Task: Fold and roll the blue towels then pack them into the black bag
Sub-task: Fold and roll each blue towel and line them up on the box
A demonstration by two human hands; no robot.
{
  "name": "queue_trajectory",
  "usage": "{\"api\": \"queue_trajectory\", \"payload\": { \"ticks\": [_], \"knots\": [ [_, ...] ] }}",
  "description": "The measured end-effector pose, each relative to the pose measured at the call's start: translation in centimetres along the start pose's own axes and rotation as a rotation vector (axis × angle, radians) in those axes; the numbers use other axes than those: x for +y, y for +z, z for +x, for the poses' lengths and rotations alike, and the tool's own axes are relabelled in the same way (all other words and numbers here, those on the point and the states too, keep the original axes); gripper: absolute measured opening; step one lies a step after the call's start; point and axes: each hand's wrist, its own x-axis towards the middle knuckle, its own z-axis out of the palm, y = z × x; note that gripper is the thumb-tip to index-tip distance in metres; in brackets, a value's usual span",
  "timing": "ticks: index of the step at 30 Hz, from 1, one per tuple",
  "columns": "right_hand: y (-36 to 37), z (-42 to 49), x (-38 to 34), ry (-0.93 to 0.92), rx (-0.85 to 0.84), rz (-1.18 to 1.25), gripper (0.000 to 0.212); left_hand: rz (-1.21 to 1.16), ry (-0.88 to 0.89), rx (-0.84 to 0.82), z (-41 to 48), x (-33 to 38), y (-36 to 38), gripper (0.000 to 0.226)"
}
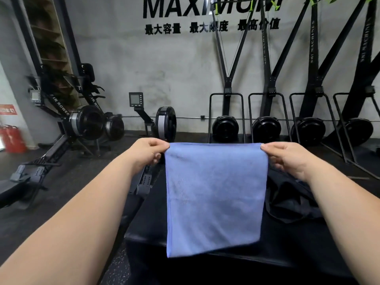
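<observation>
Above the black padded worktop point(298, 249), a blue rectangular cloth towel point(216, 198) hangs, top corners pinched by fingers of left hand point(148, 153) and right hand point(287, 159); uneven tension could skew the fold.

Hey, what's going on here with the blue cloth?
A person is holding a blue towel up in the air by its two top corners. The left hand pinches one corner and the right hand pinches the other. The towel hangs flat above a black padded surface. The black bag lies crumpled on that surface, off to the right. This towel is not yet rolled or packed. Rowing machines stand along the wall behind.
</observation>
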Motion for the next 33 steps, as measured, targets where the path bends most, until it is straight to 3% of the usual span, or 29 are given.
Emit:
{"api": "queue_trajectory", "payload": {
  "ticks": [3, 7, 12, 19, 21, 24, 26, 28, 30, 33],
  "knots": [
    [2.2, -0.1, 4.6, 0.035, 0.111, -0.387, 0.01, 0.311, -0.071, 0.082, 0.3, -5.0, 2.0, 0.012],
    [5.1, -0.2, 10.9, 0.13, 0.218, -0.568, 0.017, 0.43, -0.158, 0.146, -0.5, -10.9, 5.5, 0.016],
    [7.5, 0.3, 14.1, 0.194, 0.298, -0.514, 0.022, 0.389, -0.226, 0.193, -0.3, -14.5, 8.3, 0.018],
    [9.4, 4.1, 17.2, 0.187, 0.367, -0.287, 0.016, 0.249, -0.164, 0.303, 2.5, -17.1, 10.5, 0.01],
    [10.2, 4.7, 17.9, 0.195, 0.286, -0.385, 0.018, 0.334, -0.17, 0.22, 3.0, -18.2, 11.0, 0.02],
    [12.0, 4.6, 19.2, 0.298, 0.058, -0.487, 0.061, 0.441, -0.215, -0.066, 2.8, -20.5, 12.6, 0.068],
    [13.6, 3.5, 20.9, 0.307, -0.088, -0.583, 0.076, 0.616, -0.164, -0.2, 1.4, -22.3, 14.2, 0.07],
    [15.0, 1.9, 23.5, 0.239, -0.154, -0.805, 0.077, 0.908, -0.047, -0.236, -0.3, -24.5, 15.5, 0.071],
    [16.1, 0.3, 25.4, 0.168, -0.162, -1.012, 0.078, 1.132, -0.006, -0.27, -1.5, -26.2, 16.4, 0.082],
    [16.5, 0.6, 26.4, 0.116, -0.134, -1.115, 0.08, 1.222, 0.001, -0.282, -0.7, -27.5, 16.6, 0.088]
  ]
}}
